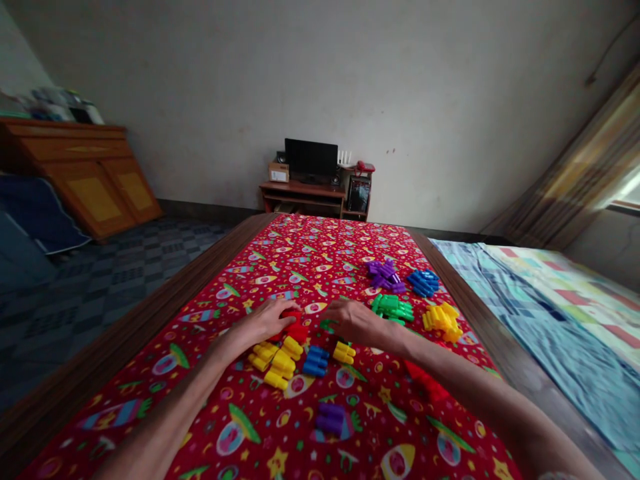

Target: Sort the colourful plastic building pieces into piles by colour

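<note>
My left hand [273, 319] rests over red blocks [297, 329], its fingers curled on them near the middle of the red patterned cloth [320, 243]. To its right, my right hand [353, 321] is bent down over a green block [327, 325], partly hidden beneath the fingers. Just nearer than my left hand lie several yellow blocks [281, 363]. A blue block [315, 361] and a single yellow block [344, 353] sit between and below the hands. Closer to me is a purple block [331, 419].
On the right are piles of purple [385, 275], blue [423, 283], green [393, 307] and yellow blocks [443, 321]; red blocks [425, 380] lie partly under my right forearm. A bed [550, 287] stands right, a monitor desk [303, 193] ahead, a cabinet [95, 180] left.
</note>
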`<move>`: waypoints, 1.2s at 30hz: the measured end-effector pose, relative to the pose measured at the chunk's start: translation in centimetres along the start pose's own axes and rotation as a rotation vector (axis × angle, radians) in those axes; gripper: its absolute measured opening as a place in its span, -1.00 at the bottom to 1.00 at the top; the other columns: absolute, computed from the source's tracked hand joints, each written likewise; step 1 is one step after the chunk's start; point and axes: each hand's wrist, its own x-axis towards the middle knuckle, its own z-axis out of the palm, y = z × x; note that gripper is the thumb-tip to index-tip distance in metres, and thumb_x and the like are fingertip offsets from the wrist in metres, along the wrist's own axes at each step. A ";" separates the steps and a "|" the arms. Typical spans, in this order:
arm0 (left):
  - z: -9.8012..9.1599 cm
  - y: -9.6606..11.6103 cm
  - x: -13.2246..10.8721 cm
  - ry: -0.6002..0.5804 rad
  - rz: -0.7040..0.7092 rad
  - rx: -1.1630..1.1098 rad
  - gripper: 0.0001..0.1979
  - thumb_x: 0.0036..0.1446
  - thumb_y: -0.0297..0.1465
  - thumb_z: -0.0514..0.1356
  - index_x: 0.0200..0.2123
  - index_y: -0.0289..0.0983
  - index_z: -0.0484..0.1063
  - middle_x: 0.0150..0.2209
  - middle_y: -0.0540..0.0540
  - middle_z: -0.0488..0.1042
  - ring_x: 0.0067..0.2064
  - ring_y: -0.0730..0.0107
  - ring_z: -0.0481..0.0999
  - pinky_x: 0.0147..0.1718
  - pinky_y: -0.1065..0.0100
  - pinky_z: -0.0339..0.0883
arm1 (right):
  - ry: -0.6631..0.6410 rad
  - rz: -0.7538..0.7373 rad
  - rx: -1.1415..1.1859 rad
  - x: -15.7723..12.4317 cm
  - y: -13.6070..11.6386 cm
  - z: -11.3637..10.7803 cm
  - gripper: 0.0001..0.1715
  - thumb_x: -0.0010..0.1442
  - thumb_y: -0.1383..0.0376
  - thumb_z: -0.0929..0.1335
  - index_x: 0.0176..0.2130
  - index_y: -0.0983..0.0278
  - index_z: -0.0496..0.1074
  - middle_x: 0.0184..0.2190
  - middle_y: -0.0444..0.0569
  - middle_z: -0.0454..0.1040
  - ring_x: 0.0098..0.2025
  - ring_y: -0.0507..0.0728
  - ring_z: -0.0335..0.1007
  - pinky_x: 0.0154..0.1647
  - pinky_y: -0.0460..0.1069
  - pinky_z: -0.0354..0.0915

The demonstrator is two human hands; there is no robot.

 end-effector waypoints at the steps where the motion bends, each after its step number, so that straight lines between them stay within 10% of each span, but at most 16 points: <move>1: 0.0 -0.1 0.0 0.000 -0.002 -0.004 -0.69 0.11 -0.26 0.14 -0.14 -0.25 0.54 -0.16 -0.15 0.60 -0.11 0.14 0.56 -0.10 0.28 0.38 | 0.069 0.037 0.011 -0.4 0.7 -0.5 -0.70 0.23 0.47 0.27 -0.09 0.34 0.52 -0.24 0.08 0.58 -0.24 0.07 0.47 -0.27 -0.11 0.25; 6: 0.3 -0.9 0.1 -0.009 -0.016 0.027 -0.66 0.12 -0.27 0.13 -0.09 -0.26 0.53 -0.10 -0.16 0.58 -0.06 0.13 0.54 -0.04 0.26 0.36 | 0.252 0.452 -0.142 -4.1 5.2 -4.1 -0.65 0.30 0.36 0.24 0.02 0.33 0.47 -0.34 0.04 0.59 -0.39 0.06 0.45 -0.39 -0.11 0.16; 12: 0.8 -1.3 0.2 -0.002 0.003 0.102 -0.63 0.14 -0.23 0.07 -0.07 -0.23 0.51 -0.08 -0.14 0.55 -0.03 0.15 0.52 0.01 0.25 0.33 | 0.007 0.886 -0.432 -8.0 6.9 -5.7 -0.65 0.33 0.31 0.19 -0.09 0.26 0.53 -0.27 0.09 0.60 -0.31 0.11 0.49 -0.44 -0.09 0.08; 17: 0.7 -0.9 0.0 0.008 0.008 0.122 -0.64 0.14 -0.24 0.05 -0.10 -0.22 0.51 -0.08 -0.11 0.55 -0.02 0.17 0.49 0.02 0.26 0.32 | -0.115 0.829 -0.397 -9.0 6.2 -4.5 -0.62 0.36 0.32 0.17 -0.21 0.29 0.54 -0.35 0.07 0.57 -0.41 0.07 0.43 -0.50 -0.07 -0.03; 24: 0.9 -1.9 0.1 0.018 0.001 0.093 -0.61 0.18 -0.18 0.04 -0.05 -0.23 0.49 -0.04 -0.15 0.54 0.00 0.15 0.48 0.05 0.22 0.30 | 0.112 0.631 -0.282 -7.8 2.8 -4.7 -0.68 0.30 0.43 0.20 -0.35 0.32 0.49 -0.45 0.03 0.52 -0.48 0.02 0.34 -0.49 -0.08 0.01; 29: 0.7 -1.9 0.2 0.028 0.038 0.080 -0.63 0.23 -0.27 -0.03 -0.07 -0.22 0.50 -0.08 -0.13 0.56 -0.03 0.18 0.50 0.07 0.24 0.29 | 0.031 0.127 -0.044 -6.0 -1.8 -1.6 -0.74 0.28 0.40 0.25 -0.12 0.27 0.49 -0.25 0.02 0.56 -0.17 0.09 0.45 -0.20 -0.09 0.31; 36: 0.7 -2.0 -0.2 0.023 0.072 0.075 -0.59 0.25 -0.23 -0.04 -0.01 -0.24 0.47 -0.04 -0.17 0.53 0.01 0.13 0.49 0.08 0.19 0.28 | -0.004 0.085 -0.045 -5.8 -0.7 1.9 -0.55 0.22 0.50 0.24 0.07 0.28 0.42 -0.11 0.06 0.52 -0.04 0.10 0.43 0.03 -0.01 0.35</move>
